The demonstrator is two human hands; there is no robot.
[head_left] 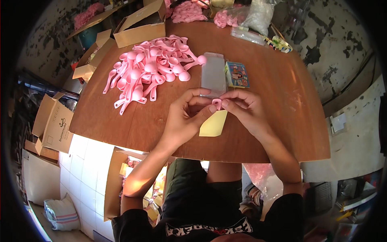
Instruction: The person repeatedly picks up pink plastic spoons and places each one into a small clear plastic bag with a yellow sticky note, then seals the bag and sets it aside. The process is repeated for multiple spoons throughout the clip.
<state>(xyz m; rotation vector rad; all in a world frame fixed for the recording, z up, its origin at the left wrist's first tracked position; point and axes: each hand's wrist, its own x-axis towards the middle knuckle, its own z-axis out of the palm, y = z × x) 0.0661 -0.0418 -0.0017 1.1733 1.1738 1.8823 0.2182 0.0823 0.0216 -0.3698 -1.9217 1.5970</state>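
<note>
Near the table's front, my left hand [187, 109] and my right hand [246, 108] meet, fingertips pinching a small pink spoon [217, 103]. Only its handle end with a hole shows; the rest is hidden by my fingers. Just below them is a yellow slip of paper [213, 124]; whether it is held or lies on the table I cannot tell. Clear plastic bags [213, 71] lie flat just beyond my hands. To their right sits a small colourful printed pack [237, 75]. A big heap of pink spoons [151, 66] spreads over the table at the left.
The brown table [278, 121] has a curved far edge. Open cardboard boxes [141, 26] stand behind the heap and at the left [52, 123]. More pink pieces [189, 12] and a clear bag of white material [259, 18] sit at the back. A box of packets [115, 181] stands below the table.
</note>
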